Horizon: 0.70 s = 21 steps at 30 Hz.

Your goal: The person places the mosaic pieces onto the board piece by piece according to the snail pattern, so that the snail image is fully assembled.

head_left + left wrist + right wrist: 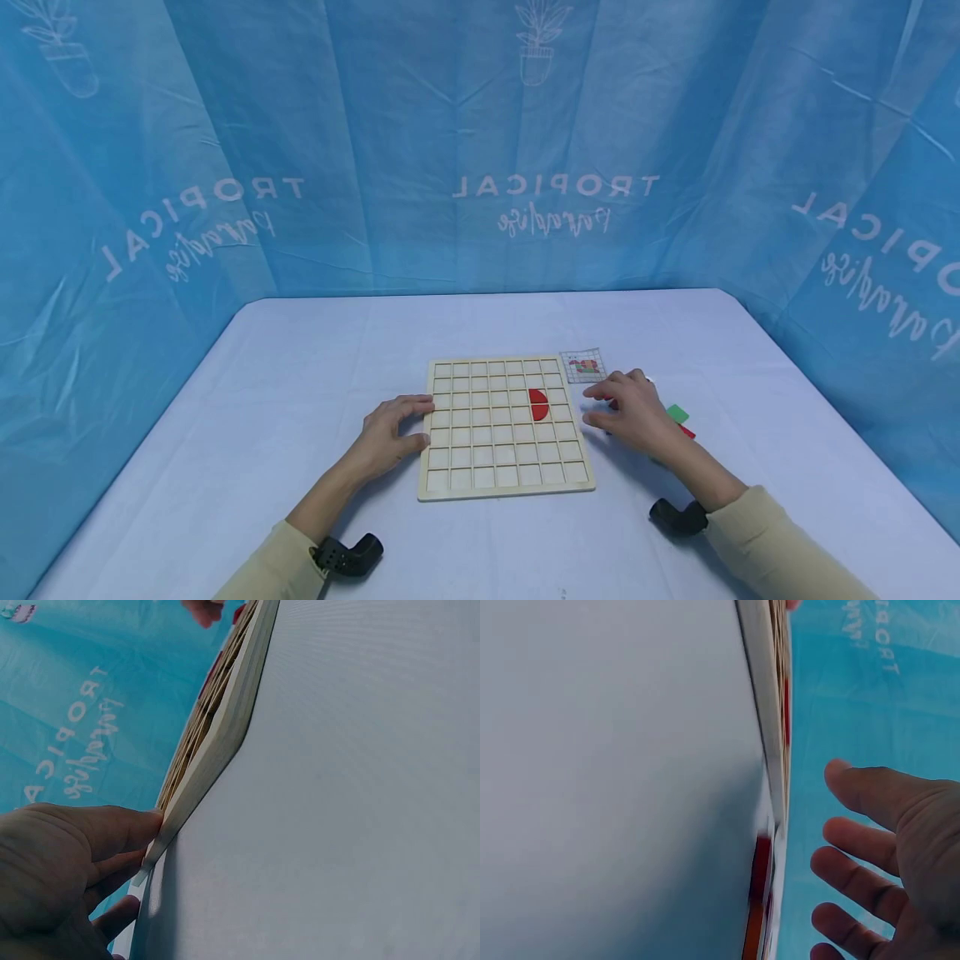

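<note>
On the table (pixel 330 358) the pale gridded wooden board (pixel 483 436) lies flat, nearly square-on to the curtain (pixel 405 133), long axis hard to judge, left hand (pixel 387 434) touching it, right hand (pixel 636 414) nearby, both with fingers apart.

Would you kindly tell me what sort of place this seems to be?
Probably a makeshift tabletop recording booth: printed blue curtains surround a white-covered table on three sides, and a black device sits at each wrist.
</note>
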### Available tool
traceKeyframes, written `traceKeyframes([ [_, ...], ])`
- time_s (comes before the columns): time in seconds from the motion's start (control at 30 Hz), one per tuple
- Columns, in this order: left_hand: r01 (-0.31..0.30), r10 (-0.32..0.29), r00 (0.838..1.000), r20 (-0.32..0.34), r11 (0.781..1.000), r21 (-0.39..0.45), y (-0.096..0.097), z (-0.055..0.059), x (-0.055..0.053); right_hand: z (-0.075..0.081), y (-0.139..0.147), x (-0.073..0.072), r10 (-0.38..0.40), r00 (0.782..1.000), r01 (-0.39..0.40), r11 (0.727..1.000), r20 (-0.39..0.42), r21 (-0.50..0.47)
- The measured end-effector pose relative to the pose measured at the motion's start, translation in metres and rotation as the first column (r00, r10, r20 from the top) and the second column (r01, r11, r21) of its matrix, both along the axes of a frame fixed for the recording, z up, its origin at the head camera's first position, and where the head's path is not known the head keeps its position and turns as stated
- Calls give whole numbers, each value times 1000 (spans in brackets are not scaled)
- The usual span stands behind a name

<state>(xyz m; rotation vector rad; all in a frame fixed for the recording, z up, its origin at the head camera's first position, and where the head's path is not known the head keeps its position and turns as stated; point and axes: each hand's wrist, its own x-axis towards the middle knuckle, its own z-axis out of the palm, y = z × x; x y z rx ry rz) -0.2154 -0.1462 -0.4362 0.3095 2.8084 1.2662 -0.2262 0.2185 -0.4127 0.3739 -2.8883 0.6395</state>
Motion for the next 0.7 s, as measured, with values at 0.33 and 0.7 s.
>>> traceKeyframes([
  [0.33,-3,3,1000,5,1000,9,0,-1,0,-3,37,12,-84,996,82,995,43,56],
  [0.7,-11,11,1000,-4,1000,3,0,-2,0,-9,50,17,-114,992,110,990,53,84],
])
